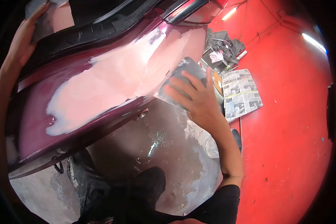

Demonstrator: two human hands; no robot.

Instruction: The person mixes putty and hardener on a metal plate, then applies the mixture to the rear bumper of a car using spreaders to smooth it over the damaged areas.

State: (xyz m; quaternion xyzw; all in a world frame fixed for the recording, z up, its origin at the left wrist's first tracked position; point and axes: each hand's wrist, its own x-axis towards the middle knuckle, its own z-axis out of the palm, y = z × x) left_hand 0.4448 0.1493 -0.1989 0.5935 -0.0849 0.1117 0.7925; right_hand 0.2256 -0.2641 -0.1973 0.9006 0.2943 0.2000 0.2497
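Observation:
A maroon car bumper point(33, 128) crosses the upper left of the head view, with a broad patch of smooth pink body filler point(112, 71) edged in white. My right hand point(198, 97) lies over a grey sheet of sandpaper point(179, 69) at the patch's right edge, thumb and fingers around it; its palm side is hidden. At the top left, my left hand point(22, 41) grips a flat piece, part grey and part pink point(58, 18), above the black trim point(63, 54). I cannot make out its exact kind.
A tail light point(186, 9) sits above the bumper. Beyond it, folded newspaper point(240, 93) and a dark heap of items point(224, 50) stand by the red wall point(287, 100). Below, the concrete floor point(175, 149) looks wet in places, near my knees point(151, 183).

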